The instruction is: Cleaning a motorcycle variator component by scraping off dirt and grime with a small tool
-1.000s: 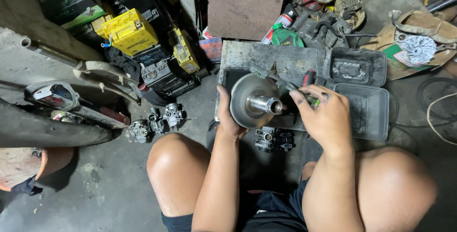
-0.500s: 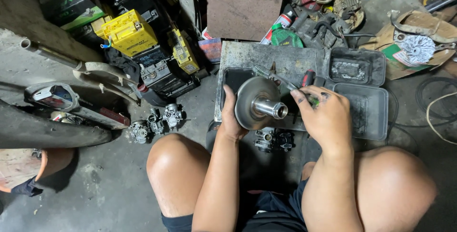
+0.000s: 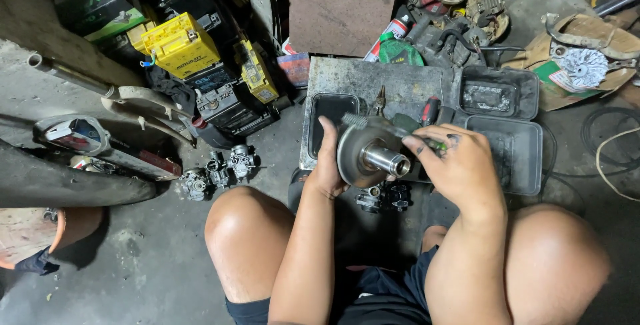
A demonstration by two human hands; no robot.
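Note:
My left hand (image 3: 328, 165) grips the rim of a round grey metal pulley disc (image 3: 357, 156) with a shiny steel hub sleeve (image 3: 388, 162) pointing toward me. My right hand (image 3: 460, 168) is closed around a green-handled tool (image 3: 417, 130), whose tip rests against the disc's upper edge near a threaded stud (image 3: 355, 120). Both hands are held above a dirty black plastic tray (image 3: 330, 108) and a grey metal plate (image 3: 387, 82) on the floor. My bare knees frame the lower view.
An open black case (image 3: 510, 142) lies right of my hands. Two carburettors (image 3: 217, 168) sit on the concrete at left, another small part (image 3: 383, 198) under my hands. Yellow batteries (image 3: 180, 45), spray cans, a white fan wheel (image 3: 581, 66) and scooter panels (image 3: 87, 135) crowd the back and left.
The disc has turned slightly in my left hand, its hub now pointing more to the right and toward me. My right hand has stayed on the tool at the disc's edge.

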